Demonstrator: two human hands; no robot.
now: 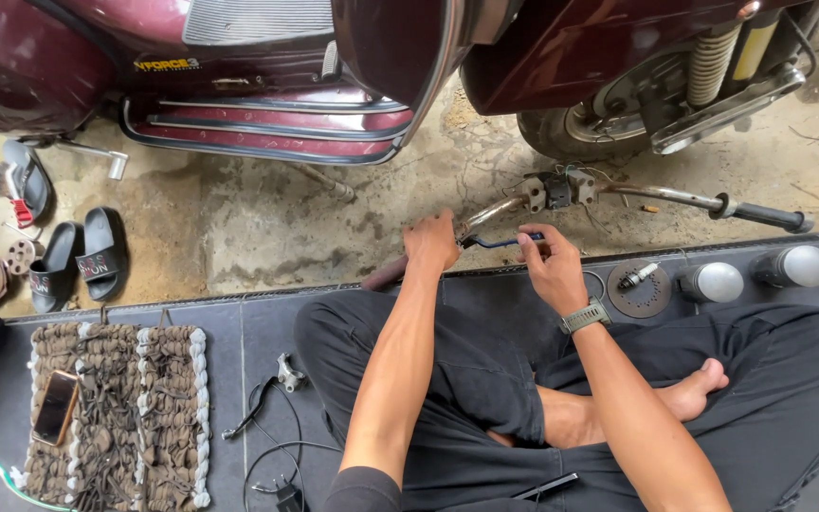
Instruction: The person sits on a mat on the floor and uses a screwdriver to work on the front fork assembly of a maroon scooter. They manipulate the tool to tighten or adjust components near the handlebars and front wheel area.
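Lying on the concrete floor ahead of crossed legs, a long chromed metal handlebar is gripped by the left hand; a thin blue-handled tool is pinched in the right hand. Rigid, fairly heavy steel is judged; bare tube offers firm hold.

The bare chrome handlebar lies on the concrete floor between the maroon scooter behind and the dark mat in front

We sit in a scooter repair workshop: beyond our hands, a maroon scooter stands on stained concrete floor, a detached handlebar beside it.
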